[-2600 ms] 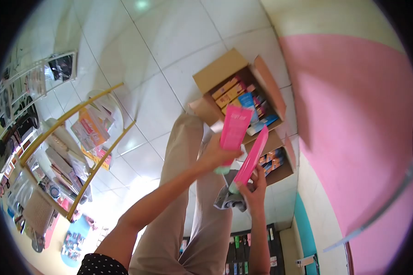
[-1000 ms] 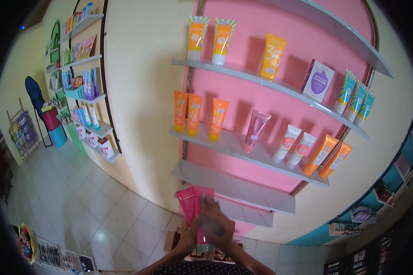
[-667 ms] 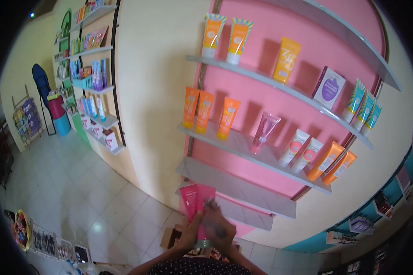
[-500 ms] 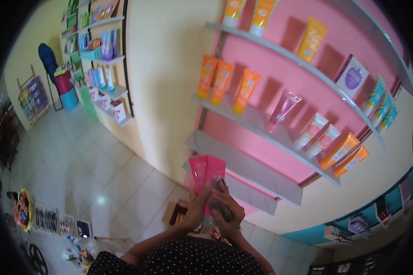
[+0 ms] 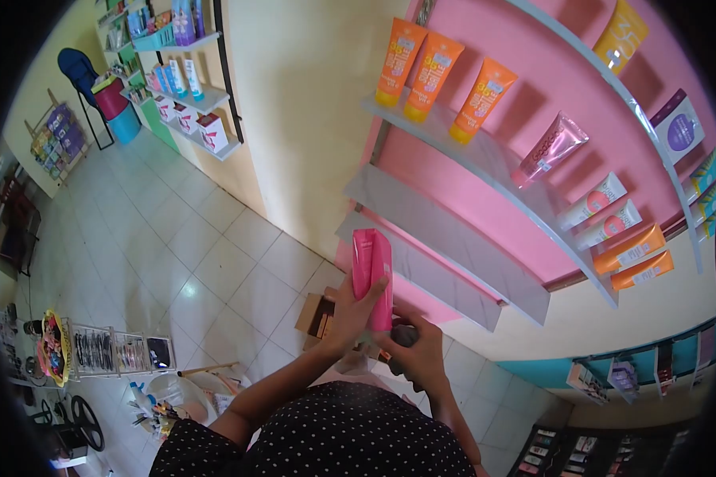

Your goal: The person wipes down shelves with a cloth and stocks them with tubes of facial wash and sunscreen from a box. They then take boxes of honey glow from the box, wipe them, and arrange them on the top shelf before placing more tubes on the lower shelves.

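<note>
Two bright pink tubes (image 5: 363,261) are held together, nearly upright, in front of my body. My left hand (image 5: 348,316) is wrapped round them, its thumb across the front. At their lower end is my right hand (image 5: 419,355), its fingers closed on a bunched grey cloth (image 5: 406,335). The cloth sits against or very near the bottom of the tubes; the exact contact is partly hidden by my fingers. Beyond the tubes are the lower grey marbled shelves (image 5: 445,238) on a pink wall panel.
Above stand orange tubes (image 5: 433,75), a shiny pink tube (image 5: 553,151) and white tubes (image 5: 597,203). An open cardboard box (image 5: 314,314) is on the tiled floor (image 5: 223,278) below my hands. A wire rack (image 5: 111,350) stands at lower left, and stocked wall shelves (image 5: 203,99) at upper left.
My right hand with the cloth has slid from the front of the pink tubes down to their lower end. The tubes are closer together, and the view has shifted.
</note>
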Demonstrator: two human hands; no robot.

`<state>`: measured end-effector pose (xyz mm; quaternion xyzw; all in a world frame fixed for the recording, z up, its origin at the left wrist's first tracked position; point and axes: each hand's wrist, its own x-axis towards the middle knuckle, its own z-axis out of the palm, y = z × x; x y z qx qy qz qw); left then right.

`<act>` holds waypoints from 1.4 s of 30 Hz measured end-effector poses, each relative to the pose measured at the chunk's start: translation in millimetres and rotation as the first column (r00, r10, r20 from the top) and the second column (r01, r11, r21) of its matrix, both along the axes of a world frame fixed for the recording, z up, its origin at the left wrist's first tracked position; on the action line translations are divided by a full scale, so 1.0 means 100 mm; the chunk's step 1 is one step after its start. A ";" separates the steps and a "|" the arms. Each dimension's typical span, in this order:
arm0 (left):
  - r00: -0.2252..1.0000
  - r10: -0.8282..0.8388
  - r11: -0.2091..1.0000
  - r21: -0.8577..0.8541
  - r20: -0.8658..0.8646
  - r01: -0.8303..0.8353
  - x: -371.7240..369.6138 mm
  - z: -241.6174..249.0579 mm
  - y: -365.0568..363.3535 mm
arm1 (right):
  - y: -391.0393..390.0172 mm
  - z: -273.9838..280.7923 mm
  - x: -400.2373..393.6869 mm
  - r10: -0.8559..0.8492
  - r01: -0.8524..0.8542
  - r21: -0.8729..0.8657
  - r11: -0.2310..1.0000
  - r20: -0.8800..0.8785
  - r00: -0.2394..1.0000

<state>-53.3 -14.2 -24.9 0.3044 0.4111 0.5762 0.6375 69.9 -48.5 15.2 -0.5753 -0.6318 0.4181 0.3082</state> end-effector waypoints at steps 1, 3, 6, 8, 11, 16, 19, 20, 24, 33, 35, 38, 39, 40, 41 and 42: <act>0.993 0.045 0.996 0.085 -0.111 -0.036 -0.01 -0.04 0.04 | 0.02 -0.01 -0.03 -0.010 0.010 -0.012 1.000 0.003 1.000; 0.987 0.040 0.996 0.081 -0.154 -0.028 -0.02 -0.09 0.07 | 0.10 -0.07 -0.08 0.041 -0.035 -0.121 0.992 0.046 0.998; 0.945 0.025 0.992 0.125 -0.327 0.017 -0.07 -0.11 0.10 | 0.21 -0.32 -0.02 0.019 -0.108 -0.239 0.965 -0.347 0.938; 0.980 -0.143 0.978 -0.134 0.142 0.162 -0.18 -0.08 0.16 | 0.28 -0.40 0.09 -0.111 -0.065 -0.381 0.922 -0.423 0.899; 0.902 -0.279 0.932 -0.134 0.330 0.337 -0.32 -0.03 0.24 | 0.37 -0.42 0.15 -0.335 -0.061 -0.588 0.807 -0.541 0.772; 0.945 -0.259 0.951 -0.117 0.199 0.286 -0.32 -0.24 0.46 | 0.60 -0.54 0.12 -0.343 -0.048 -0.586 0.809 -0.536 0.772; 0.970 -0.241 0.970 -0.002 0.016 0.241 -0.37 -0.28 0.62 | 0.77 -0.55 0.10 -0.326 0.001 -0.562 0.827 -0.478 0.815; 0.966 -0.255 0.964 0.061 -0.040 0.257 -0.40 -0.27 0.68 | 0.85 -0.56 0.10 -0.213 -0.025 -0.469 0.883 -0.447 0.869; 0.970 -0.207 0.969 0.111 -0.128 0.221 -0.43 -0.20 0.82 | 1.00 -0.44 -0.05 -0.084 -0.044 -0.285 0.957 -0.421 0.903; 0.986 -0.162 0.966 0.198 -0.030 0.165 -0.44 -0.20 1.05 | 1.13 -0.30 -0.15 0.007 -0.109 -0.164 0.980 -0.525 0.851; 0.990 -0.044 0.939 0.333 -0.133 0.086 -0.47 -0.18 1.30 | 1.26 -0.49 -0.04 0.017 -0.120 -0.201 0.972 -0.449 0.893; 0.975 -0.022 0.919 0.380 -0.223 0.108 -0.53 -0.16 1.78 | 1.55 -0.58 0.02 -0.014 -0.011 -0.071 0.997 -0.339 0.941; 0.975 -0.019 0.919 0.381 -0.220 0.104 -0.53 -0.14 1.91 | 1.65 -0.56 0.02 -0.068 0.049 -0.074 0.996 -0.266 0.962; 0.975 -0.013 0.901 0.421 -0.222 0.108 -0.52 -0.12 2.03 | 1.73 -0.50 -0.04 -0.178 0.175 -0.031 0.984 -0.210 0.961; 0.975 -0.007 0.881 0.460 -0.223 0.112 -0.51 -0.11 2.13 | 1.82 -0.46 -0.06 -0.175 0.173 -0.029 0.985 -0.206 0.963; 0.976 -0.004 0.881 0.461 -0.219 0.107 -0.49 -0.13 2.23 | 1.92 -0.43 -0.08 -0.225 0.233 0.074 0.970 -0.097 0.969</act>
